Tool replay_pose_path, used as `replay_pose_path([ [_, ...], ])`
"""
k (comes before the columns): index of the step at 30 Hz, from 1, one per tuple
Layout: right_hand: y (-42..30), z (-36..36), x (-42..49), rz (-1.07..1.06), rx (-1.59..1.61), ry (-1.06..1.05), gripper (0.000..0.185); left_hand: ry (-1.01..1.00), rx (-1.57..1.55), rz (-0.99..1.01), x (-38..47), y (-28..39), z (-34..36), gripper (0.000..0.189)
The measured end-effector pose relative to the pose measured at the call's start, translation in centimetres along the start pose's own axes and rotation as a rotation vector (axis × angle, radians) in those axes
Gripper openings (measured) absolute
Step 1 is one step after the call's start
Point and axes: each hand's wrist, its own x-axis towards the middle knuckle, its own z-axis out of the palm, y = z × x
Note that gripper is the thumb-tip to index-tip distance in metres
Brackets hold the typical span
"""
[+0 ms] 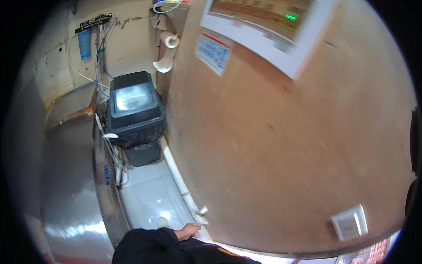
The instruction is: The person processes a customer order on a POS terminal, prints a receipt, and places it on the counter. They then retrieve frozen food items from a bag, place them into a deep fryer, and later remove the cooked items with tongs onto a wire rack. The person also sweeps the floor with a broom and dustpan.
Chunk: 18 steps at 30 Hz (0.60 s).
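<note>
My left hand [189, 231] is low in the middle of the view, reaching out of a black sleeve [148, 242]. Its fingers look curled in, and I see nothing held in them. It is nearest to the lower end of a white pipe [174, 168] that runs along the foot of the brown wall [263, 142]. My right hand is out of view. Farther ahead stands a dark swing-lid trash bin [136, 115], lined with a black bag. One light-coloured shoe [163, 222] shows on the tiled floor [148, 188].
On the left runs a stainless steel counter [71, 171], with white cables [115, 155] hanging by its edge. A blue water filter [84, 44] hangs on the far wall. A paper roll [169, 40], a framed panel [247, 36] and a wall switch [350, 223] are along the right.
</note>
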Motion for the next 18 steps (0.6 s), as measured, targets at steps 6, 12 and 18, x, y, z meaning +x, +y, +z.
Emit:
replay_pose_path([
  [6, 14.5, -10.7, -21.3, -0.014, 0.036, 0.113, 0.035, -0.739, 1.065, 0.489, -4.9, -8.0, 22.0, 0.017],
  [12, 24.1, -17.3, -37.2, -0.098, 0.128, 0.292, 0.035, -0.915, 1.188, 0.59, -11.7, -9.8, 40.9, 0.019],
  [18, 29.6, -20.7, -39.8, -0.067, 0.451, 0.62, 0.028, -0.867, 0.918, 0.336, -11.9, -6.9, 47.4, 0.022],
])
